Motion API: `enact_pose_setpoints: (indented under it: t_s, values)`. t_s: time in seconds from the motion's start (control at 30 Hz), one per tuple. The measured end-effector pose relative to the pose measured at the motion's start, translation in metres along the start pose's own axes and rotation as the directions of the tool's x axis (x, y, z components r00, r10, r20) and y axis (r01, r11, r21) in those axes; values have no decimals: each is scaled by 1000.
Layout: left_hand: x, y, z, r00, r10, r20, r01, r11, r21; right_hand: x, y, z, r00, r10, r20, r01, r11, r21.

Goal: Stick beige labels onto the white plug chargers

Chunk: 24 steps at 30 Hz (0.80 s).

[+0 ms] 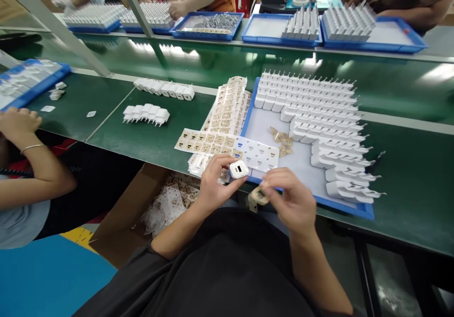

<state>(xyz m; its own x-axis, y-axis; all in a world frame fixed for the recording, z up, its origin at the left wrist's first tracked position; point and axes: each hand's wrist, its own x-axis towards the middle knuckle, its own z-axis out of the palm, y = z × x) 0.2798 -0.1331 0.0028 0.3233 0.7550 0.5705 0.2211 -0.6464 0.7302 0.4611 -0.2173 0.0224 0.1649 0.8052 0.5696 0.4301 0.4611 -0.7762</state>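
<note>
My left hand is closed round a white USB wall charger, whose end with a dark port slot faces up at me. Pinched in my right hand is a curled tan sticker, a little to the right of the charger and apart from it. Just beyond both hands lies a sheet of stickers, tan at its left and with bare white backing at its right. Its right end overlaps a blue-rimmed tray, where many white chargers stand in rows.
More sticker sheets are stacked behind. Loose tan pieces lie in the tray. Two rows of chargers stand left on the green table. Below is a cardboard box with scraps. A co-worker's arm is at left.
</note>
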Motion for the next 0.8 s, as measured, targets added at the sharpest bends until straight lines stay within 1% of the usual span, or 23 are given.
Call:
enact_pose_setpoints:
  t_s: [0.03,0.07,0.1,0.13,0.17,0.2,0.23,0.3,0.37,0.4,0.43,0.47,0.53,0.63,0.73,0.8]
  values:
    - [2,-4,-3,1000,-17,3,17,1000,0,1,10,-6,991,92,-95,-98,993,-68]
    - [4,-8,-7,1000,-29,2,29,1000,0,3,22,-13,969,151,-196,-186,968,-171]
    - [7,-13,-11,999,-41,-5,41,999,6,5,36,-20,950,169,-261,-245,924,-293]
    - [11,-20,-17,999,-50,-15,51,998,23,8,50,-26,954,162,-253,-259,872,-415]
    - [17,-28,-23,998,-60,-24,61,997,55,10,63,-31,964,138,-227,-240,818,-522]
    - [23,-37,-31,997,-74,-32,77,992,105,12,75,-35,971,119,-209,-222,773,-595]
    - [32,-48,-40,994,-95,-44,101,980,174,13,84,-37,974,105,-200,-210,747,-630]
    - [52,-74,-59,983,-167,-83,185,919,349,13,95,-40,979,96,-182,-193,739,-646]
    - [75,-103,-77,954,-259,-148,298,803,516,11,98,-39,982,87,-168,-176,744,-644]
    - [86,-118,-85,941,-295,-167,335,740,583,10,98,-39,984,78,-157,-162,746,-646]
    - [97,-133,-92,935,-308,-177,347,683,643,9,97,-38,987,70,-143,-147,747,-648]
    - [107,-147,-97,937,-311,-158,331,650,684,8,97,-38,990,62,-126,-129,749,-650]
    - [122,-171,-102,942,-301,-146,314,645,696,7,97,-37,995,52,-86,-96,751,-653]
    - [137,-196,-106,954,-258,-152,292,690,662,6,99,-39,998,62,-29,-65,743,-666]
    - [146,-212,-112,964,-193,-185,267,742,616,8,98,-37,997,75,3,-53,738,-672]
    - [148,-216,-114,967,-152,-206,247,766,593,14,95,-32,997,69,22,-37,742,-669]
